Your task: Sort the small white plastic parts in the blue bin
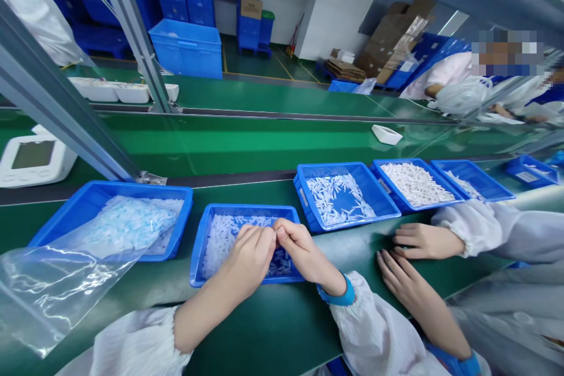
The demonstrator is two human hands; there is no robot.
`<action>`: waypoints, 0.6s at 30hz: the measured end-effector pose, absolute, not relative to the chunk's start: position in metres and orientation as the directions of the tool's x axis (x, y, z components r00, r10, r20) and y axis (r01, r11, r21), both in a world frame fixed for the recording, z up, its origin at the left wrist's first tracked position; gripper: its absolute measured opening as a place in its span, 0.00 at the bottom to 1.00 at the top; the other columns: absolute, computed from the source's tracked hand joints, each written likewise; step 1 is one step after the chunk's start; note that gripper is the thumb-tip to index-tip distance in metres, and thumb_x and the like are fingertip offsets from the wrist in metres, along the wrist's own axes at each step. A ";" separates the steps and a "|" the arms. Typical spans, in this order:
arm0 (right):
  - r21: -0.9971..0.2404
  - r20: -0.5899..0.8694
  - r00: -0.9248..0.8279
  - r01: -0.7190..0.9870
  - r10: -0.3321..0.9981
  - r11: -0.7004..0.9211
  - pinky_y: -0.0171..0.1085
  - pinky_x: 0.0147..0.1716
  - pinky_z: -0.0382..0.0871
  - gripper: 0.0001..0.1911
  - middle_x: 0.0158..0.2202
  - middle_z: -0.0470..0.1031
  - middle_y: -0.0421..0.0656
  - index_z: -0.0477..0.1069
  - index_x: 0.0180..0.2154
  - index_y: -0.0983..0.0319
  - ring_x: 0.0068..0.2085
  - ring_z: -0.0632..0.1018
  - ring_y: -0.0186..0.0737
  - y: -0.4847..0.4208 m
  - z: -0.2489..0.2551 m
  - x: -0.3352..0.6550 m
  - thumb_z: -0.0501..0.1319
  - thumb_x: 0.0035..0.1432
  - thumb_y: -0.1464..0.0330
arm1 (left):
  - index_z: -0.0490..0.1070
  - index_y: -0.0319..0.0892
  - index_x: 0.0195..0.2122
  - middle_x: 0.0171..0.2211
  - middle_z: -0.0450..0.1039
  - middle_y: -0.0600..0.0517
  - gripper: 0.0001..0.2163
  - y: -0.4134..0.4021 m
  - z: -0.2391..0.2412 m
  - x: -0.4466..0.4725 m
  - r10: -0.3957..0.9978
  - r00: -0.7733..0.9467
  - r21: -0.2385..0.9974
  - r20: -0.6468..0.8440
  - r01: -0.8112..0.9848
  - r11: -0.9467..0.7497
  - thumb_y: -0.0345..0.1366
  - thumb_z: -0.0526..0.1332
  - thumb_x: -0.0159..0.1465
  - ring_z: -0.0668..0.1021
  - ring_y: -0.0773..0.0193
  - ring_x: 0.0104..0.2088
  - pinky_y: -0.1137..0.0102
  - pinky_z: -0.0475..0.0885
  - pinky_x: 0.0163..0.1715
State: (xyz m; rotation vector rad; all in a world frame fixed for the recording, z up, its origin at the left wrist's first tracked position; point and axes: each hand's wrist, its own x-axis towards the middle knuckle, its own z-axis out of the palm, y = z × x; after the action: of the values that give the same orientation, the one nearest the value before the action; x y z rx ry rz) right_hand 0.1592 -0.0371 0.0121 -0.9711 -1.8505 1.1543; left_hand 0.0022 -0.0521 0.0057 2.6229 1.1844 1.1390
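Note:
Above a blue tray (200,255) of small white plastic pieces (220,241), my two hands meet fingertip to fingertip. My left hand (252,255) is closed, its fingers pinched together. The thumb and forefinger of my right hand (299,247) press toward the same spot, and a blue band (346,294) circles that wrist. Whatever lies between the fingertips is too small and covered to make out. To the left, a clear plastic bag (127,229) with pale blue and white pieces rests in another blue tray (183,229).
Further blue trays of white pieces (339,197) line the right side. A co-worker's hands (409,273) rest on the green table at right. A white device with a screen (37,155) stands at left. One white shell (386,135) lies on the green belt (264,138) behind a metal frame post (132,29).

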 end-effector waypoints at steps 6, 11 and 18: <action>-0.979 0.159 -0.359 0.060 0.920 0.193 0.34 0.32 0.60 0.17 0.27 0.64 0.39 0.64 0.29 0.62 0.30 0.66 0.34 -0.035 0.004 0.162 0.51 0.66 0.59 | 0.59 0.42 0.31 0.26 0.66 0.52 0.10 -0.052 0.005 0.001 0.712 0.430 0.407 0.555 0.606 -0.684 0.27 0.45 0.68 0.70 0.63 0.28 0.66 0.66 0.33; -0.977 0.171 -0.333 0.064 0.927 0.203 0.34 0.31 0.60 0.15 0.27 0.63 0.39 0.65 0.29 0.62 0.30 0.66 0.34 -0.036 0.006 0.160 0.54 0.65 0.60 | 0.59 0.42 0.32 0.27 0.67 0.51 0.09 -0.054 0.007 -0.001 0.763 0.399 0.490 0.509 0.594 -0.638 0.29 0.45 0.69 0.70 0.62 0.30 0.65 0.66 0.34; -0.964 0.232 -0.298 0.055 0.926 0.259 0.33 0.32 0.61 0.11 0.29 0.67 0.40 0.69 0.31 0.62 0.31 0.67 0.34 -0.038 0.008 0.158 0.57 0.64 0.63 | 0.59 0.43 0.31 0.27 0.68 0.52 0.10 -0.052 0.009 -0.002 0.818 0.337 0.550 0.465 0.614 -0.566 0.31 0.44 0.69 0.71 0.61 0.29 0.65 0.65 0.34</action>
State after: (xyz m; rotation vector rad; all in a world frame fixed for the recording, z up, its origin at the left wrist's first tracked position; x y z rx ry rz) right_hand 0.1584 -0.0376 0.0085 -0.9314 -1.5998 1.1765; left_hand -0.0018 -0.0523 0.0091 2.3281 1.2848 1.0574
